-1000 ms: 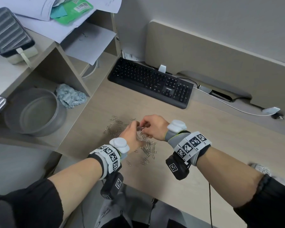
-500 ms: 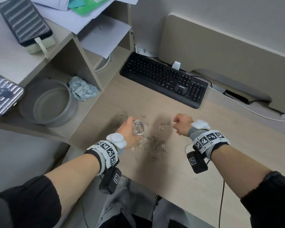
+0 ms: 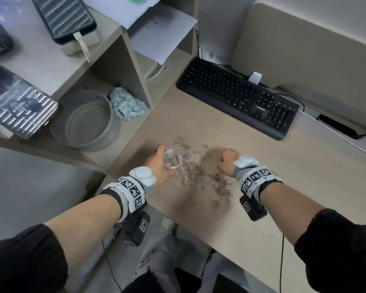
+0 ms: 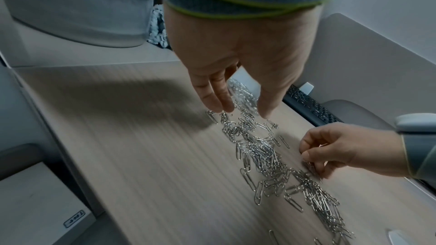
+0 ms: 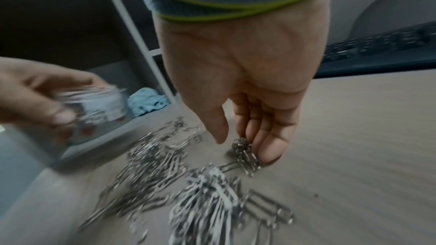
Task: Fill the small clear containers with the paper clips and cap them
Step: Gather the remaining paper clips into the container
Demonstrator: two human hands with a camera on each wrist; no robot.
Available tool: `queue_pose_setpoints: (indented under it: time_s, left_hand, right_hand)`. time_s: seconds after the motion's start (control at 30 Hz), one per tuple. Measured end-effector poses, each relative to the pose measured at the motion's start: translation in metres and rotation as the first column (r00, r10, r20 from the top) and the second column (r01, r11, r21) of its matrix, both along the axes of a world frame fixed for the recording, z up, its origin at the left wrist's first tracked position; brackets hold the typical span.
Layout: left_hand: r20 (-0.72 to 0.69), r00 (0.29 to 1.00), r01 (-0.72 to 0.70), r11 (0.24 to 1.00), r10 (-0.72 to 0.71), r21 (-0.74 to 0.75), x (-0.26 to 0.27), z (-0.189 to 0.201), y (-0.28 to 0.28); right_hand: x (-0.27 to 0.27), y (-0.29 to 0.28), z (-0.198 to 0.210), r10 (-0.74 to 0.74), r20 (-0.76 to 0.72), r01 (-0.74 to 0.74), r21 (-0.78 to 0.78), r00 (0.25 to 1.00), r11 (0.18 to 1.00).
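Note:
My left hand [image 3: 156, 163] grips a small clear container [image 3: 172, 160] that stands upright and uncapped at the left edge of the clip pile, with several paper clips inside. In the left wrist view the container [image 4: 243, 94] shows between the fingers of that hand [image 4: 235, 81]. Loose silver paper clips [image 3: 201, 176] lie scattered on the desk between my hands. My right hand [image 3: 226, 161] is at the pile's right side with its fingers curled. A small clump of paper clips [image 5: 246, 154] is pinched under the tips of the right hand [image 5: 240, 142]. No cap is in view.
A black keyboard [image 3: 237, 98] lies beyond the pile. On the low shelf to the left stand a grey round tub [image 3: 87, 121] and a crumpled blue cloth [image 3: 127, 104]. A cable [image 3: 336, 134] runs along the back right. The desk's front edge [image 3: 199, 235] is close to my wrists.
My right hand has left the container's mouth and moved right to the pile, where it picks up clips. The left hand keeps hold of the container.

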State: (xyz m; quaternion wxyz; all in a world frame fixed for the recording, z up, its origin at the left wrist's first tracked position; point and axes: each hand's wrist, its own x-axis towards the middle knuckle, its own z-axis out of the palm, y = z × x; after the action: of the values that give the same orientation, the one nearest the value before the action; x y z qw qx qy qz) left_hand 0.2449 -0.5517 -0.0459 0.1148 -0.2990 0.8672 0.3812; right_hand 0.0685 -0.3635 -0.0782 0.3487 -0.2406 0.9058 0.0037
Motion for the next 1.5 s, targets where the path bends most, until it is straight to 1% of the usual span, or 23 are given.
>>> queue_pose_setpoints:
  time_s: [0.07,0.1,0.13,0.23,0.27,0.3,0.37,0.43,0.5,0.6,0.67,0.73,0.8,0.9,1.0,1.03,1.1,1.17,1.27,1.37,1.43,1.5]
  left_hand:
    - [-0.002,1.000,0.007,1.000,-0.007,0.004,0.001,-0.001,-0.001]
    - [-0.005,1.000,0.012,1.000,-0.012,0.012,0.001,-0.002,0.000]
    - [-0.009,1.000,0.018,1.000,-0.018,0.017,0.001,-0.002,0.001]
    - [-0.006,0.999,0.047,0.999,-0.047,0.017,-0.002,-0.002,0.005]
    - [-0.004,0.998,0.056,0.998,-0.056,0.019,-0.002,-0.002,0.007]
    - [-0.003,0.998,0.068,0.998,-0.068,0.018,-0.003,-0.001,0.010]
    - [0.003,0.996,0.090,0.996,-0.090,0.002,-0.004,0.000,0.014]
    - [0.007,0.995,0.096,0.995,-0.096,-0.001,-0.003,0.000,0.019]
    - [0.011,0.995,0.098,0.995,-0.098,-0.001,-0.002,0.000,0.022]
    - [-0.002,0.995,0.100,0.995,-0.100,-0.004,0.000,0.000,0.026]
    - [-0.006,0.995,0.099,0.995,-0.100,-0.009,0.003,0.001,0.028]
    - [-0.005,0.995,0.101,0.995,-0.101,-0.020,0.006,0.001,0.028]
    - [-0.002,0.995,0.099,0.995,-0.099,-0.025,0.009,0.001,0.029]
    - [0.006,0.995,0.099,0.995,-0.098,-0.033,0.011,0.002,0.029]
    - [0.014,0.993,0.114,0.993,-0.114,-0.031,0.010,0.002,0.031]
    - [0.014,0.993,0.116,0.993,-0.116,-0.030,0.010,0.002,0.032]
    - [0.005,0.994,0.113,0.993,-0.113,-0.027,0.009,0.002,0.034]
    - [-0.002,0.993,0.118,0.993,-0.119,-0.025,0.010,0.003,0.035]
    - [-0.001,0.992,0.122,0.992,-0.122,-0.030,0.012,0.002,0.034]
    - [0.006,0.993,0.114,0.993,-0.114,-0.031,0.015,0.001,0.031]
    - [0.012,0.994,0.110,0.993,-0.110,-0.035,0.017,0.001,0.029]
    - [0.019,0.994,0.109,0.993,-0.108,-0.040,0.016,0.001,0.028]
  right_hand:
    - [0.014,0.004,-0.001,0.062,0.068,-0.061,-0.006,0.996,0.998]
    - [0.019,0.008,0.000,0.082,0.070,-0.081,-0.017,0.994,0.997]
    - [0.023,0.014,0.002,0.072,0.074,-0.069,-0.045,0.995,0.997]
    - [0.027,0.034,0.007,-0.058,0.072,0.069,-0.157,0.996,0.985]
    - [0.029,0.042,0.010,-0.109,0.094,0.123,-0.161,0.990,0.979]
    - [0.031,0.049,0.011,-0.159,0.147,0.183,-0.166,0.976,0.969]
    - [0.042,0.058,0.014,-0.228,0.351,0.306,-0.184,0.908,0.934]
    - [0.059,0.062,0.014,-0.233,0.502,0.358,-0.167,0.833,0.919]
    - [0.077,0.061,0.009,-0.214,0.587,0.355,-0.134,0.780,0.925]
    - [0.096,0.058,0.000,-0.196,0.636,0.336,-0.107,0.746,0.936]
    - [0.095,0.056,-0.002,-0.250,0.623,0.396,-0.104,0.741,0.912]
    - [0.084,0.053,-0.001,-0.320,0.579,0.471,-0.128,0.750,0.873]
    - [0.068,0.053,0.003,-0.360,0.510,0.503,-0.172,0.781,0.847]
    - [0.048,0.057,0.009,-0.328,0.388,0.429,-0.211,0.861,0.878]
    - [0.033,0.069,0.008,-0.341,0.213,0.383,-0.202,0.916,0.901]
    - [0.029,0.074,0.005,-0.324,0.140,0.344,-0.161,0.936,0.925]
    - [0.025,0.081,0.001,-0.232,0.003,0.232,-0.026,0.973,0.972]
    - [0.027,0.081,0.000,-0.159,-0.057,0.161,0.032,0.986,0.986]
    - [0.035,0.067,0.002,-0.022,-0.073,0.022,-0.007,0.997,1.000]
    - [0.043,0.048,0.001,0.105,-0.049,-0.103,0.033,0.993,0.994]
    - [0.047,0.039,0.003,0.144,-0.039,-0.142,0.060,0.989,0.988]
    - [0.049,0.034,0.002,0.164,-0.036,-0.163,0.034,0.986,0.986]
